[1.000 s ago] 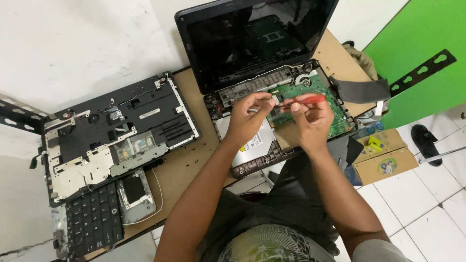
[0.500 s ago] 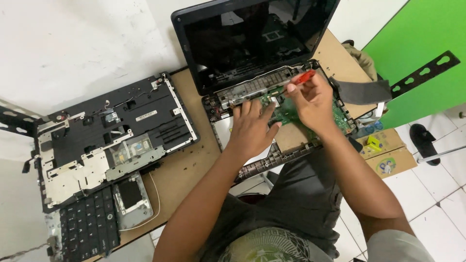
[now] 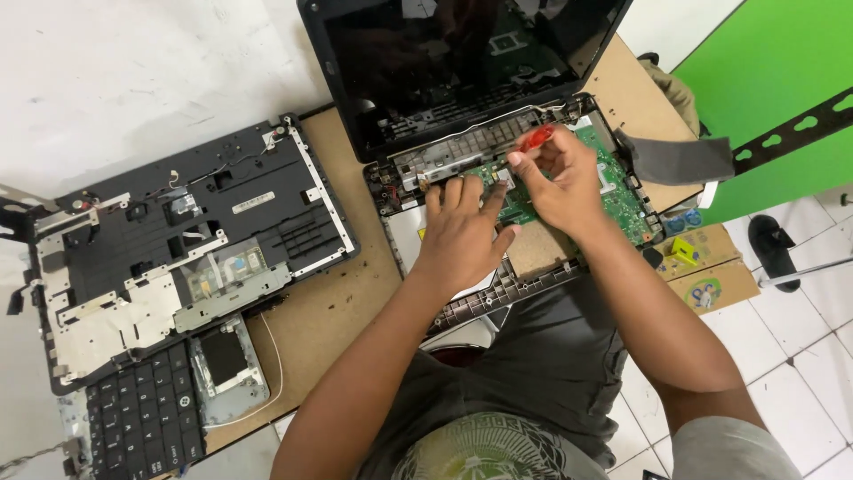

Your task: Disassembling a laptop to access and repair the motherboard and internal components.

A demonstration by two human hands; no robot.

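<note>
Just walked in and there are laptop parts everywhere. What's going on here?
A person is working on an opened laptop on a wooden board. The right hand holds a red-handled screwdriver over the green circuit board, while the left hand rests flat on the base. The removed top cover and keyboard lie off to the left.

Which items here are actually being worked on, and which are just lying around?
In use:
- opened laptop base
- green circuit board
- red-handled screwdriver, in the right hand
- left hand, flat on the base

Lying about:
- removed top cover
- loose keyboard
- small drive tray
- cardboard boxes
- sandal
</note>
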